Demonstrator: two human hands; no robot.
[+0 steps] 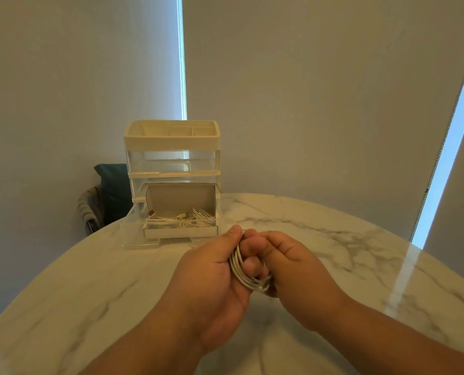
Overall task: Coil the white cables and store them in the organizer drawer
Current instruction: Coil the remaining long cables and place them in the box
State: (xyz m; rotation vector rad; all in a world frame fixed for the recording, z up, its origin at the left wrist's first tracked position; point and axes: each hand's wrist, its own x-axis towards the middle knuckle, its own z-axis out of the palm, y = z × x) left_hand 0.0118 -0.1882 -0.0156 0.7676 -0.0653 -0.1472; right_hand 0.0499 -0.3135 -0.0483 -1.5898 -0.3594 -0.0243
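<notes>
A white cable is wound into several loops between my two hands above the marble table. My left hand grips the coil from the left, thumb on top. My right hand holds the coil's right side with curled fingers. Beyond them stands a cream and clear plastic organizer with its bottom drawer pulled out. An open cardboard box sits in that drawer with other white cables lying inside it.
The round marble table ends close behind the organizer. A chair with a dark cushion stands behind the table at left. Window blinds fill the background.
</notes>
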